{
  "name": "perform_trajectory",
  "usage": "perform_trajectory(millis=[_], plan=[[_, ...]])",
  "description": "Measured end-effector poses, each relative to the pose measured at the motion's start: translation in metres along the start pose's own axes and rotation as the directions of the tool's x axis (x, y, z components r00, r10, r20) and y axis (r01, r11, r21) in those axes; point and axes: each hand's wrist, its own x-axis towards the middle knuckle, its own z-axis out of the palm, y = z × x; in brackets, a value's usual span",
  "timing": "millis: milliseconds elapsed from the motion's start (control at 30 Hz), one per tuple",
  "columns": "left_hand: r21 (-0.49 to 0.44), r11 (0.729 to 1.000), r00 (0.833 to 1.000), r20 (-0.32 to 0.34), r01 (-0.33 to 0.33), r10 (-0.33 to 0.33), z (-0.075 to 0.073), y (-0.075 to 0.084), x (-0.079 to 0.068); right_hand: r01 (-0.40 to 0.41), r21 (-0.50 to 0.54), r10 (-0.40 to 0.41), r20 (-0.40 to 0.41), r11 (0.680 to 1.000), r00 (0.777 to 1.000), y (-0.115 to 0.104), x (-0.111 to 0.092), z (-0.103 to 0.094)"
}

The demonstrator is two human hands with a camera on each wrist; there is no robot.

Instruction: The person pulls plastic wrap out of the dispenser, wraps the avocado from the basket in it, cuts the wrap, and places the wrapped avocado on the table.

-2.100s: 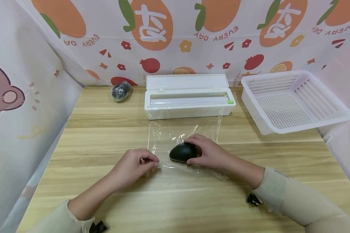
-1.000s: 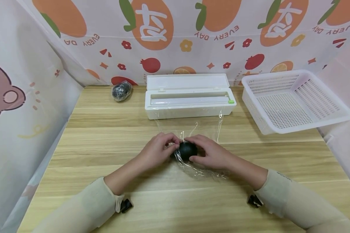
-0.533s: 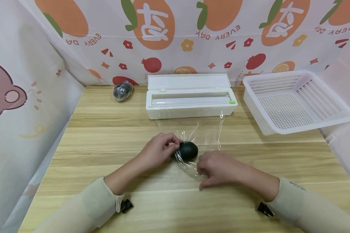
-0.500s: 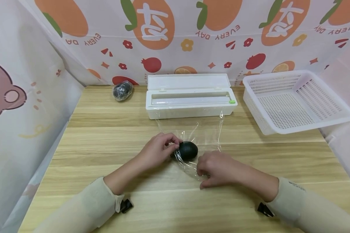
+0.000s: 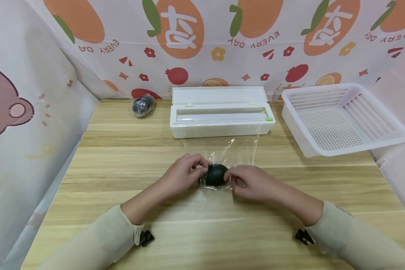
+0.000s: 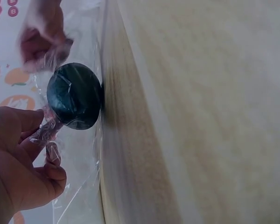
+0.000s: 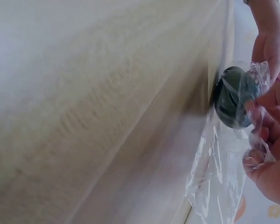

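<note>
A dark green avocado (image 5: 217, 175) lies in the middle of the table on a sheet of clear cling film (image 5: 239, 148), which runs back to a white dispenser box (image 5: 222, 130). At the avocado's left end my left hand (image 5: 182, 170) pinches gathered film between thumb and fingers. My right hand (image 5: 256, 182) pinches film at the right end, its fingertips close against the fruit. In the left wrist view, film covers the avocado (image 6: 77, 95), with crumpled film between the fingers of my left hand (image 6: 21, 158). The right wrist view has film bunched in my right hand (image 7: 273, 154).
Behind the film, the dispenser's lid stands up, showing the roll and a green slider (image 5: 269, 119). A film-wrapped dark fruit (image 5: 143, 105) sits at the back left. At the back right is a white perforated basket (image 5: 327, 129). A printed cloth (image 5: 195, 71) hangs behind.
The left hand has carried the film's left edge in to the avocado and stayed there. The right hand has let go of the avocado, moved to the near right film, and brought it up against the fruit.
</note>
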Motion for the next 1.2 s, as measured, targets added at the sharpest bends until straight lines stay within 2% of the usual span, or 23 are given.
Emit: perform_trajectory(millis=[167,300,433,633,833,900,1000,1100,1200], plan=[[-0.021,0.999,1.000,0.011,0.026,-0.026,-0.002,-0.001,-0.001,-0.056,0.017,0.057,-0.053,0.998,0.997,0.002,0.009,-0.001],[-0.056,0.997,0.998,0.014,0.061,-0.060,-0.003,-0.002,-0.002,-0.054,0.040,0.057,-0.079,0.998,0.995,0.005,0.017,0.001],[-0.051,0.995,0.996,-0.005,0.088,-0.088,-0.007,-0.004,-0.005,-0.061,0.064,0.067,-0.104,0.996,0.992,0.008,0.023,0.001],[-0.038,0.996,0.995,-0.064,0.080,-0.082,-0.020,-0.009,-0.011,-0.083,0.111,0.096,-0.117,0.990,0.988,0.012,0.027,0.000],[-0.003,0.993,0.987,-0.111,0.114,-0.114,-0.037,-0.013,-0.020,-0.072,0.141,0.091,-0.130,0.987,0.987,0.014,0.031,0.000],[0.047,0.995,0.991,-0.104,0.086,-0.081,-0.037,-0.007,-0.020,-0.074,0.158,0.096,-0.137,0.985,0.986,0.014,0.032,0.000],[0.176,0.984,0.997,-0.057,-0.040,0.051,-0.030,0.005,-0.015,-0.094,0.188,0.121,-0.134,0.978,0.984,0.015,0.032,-0.002],[0.308,0.938,0.986,0.017,-0.161,0.164,-0.019,0.015,-0.006,-0.118,0.217,0.146,-0.117,0.969,0.982,0.015,0.032,-0.003],[0.369,0.901,0.973,0.074,-0.229,0.217,-0.009,0.020,0.003,-0.143,0.238,0.170,-0.097,0.961,0.981,0.016,0.033,-0.003]])
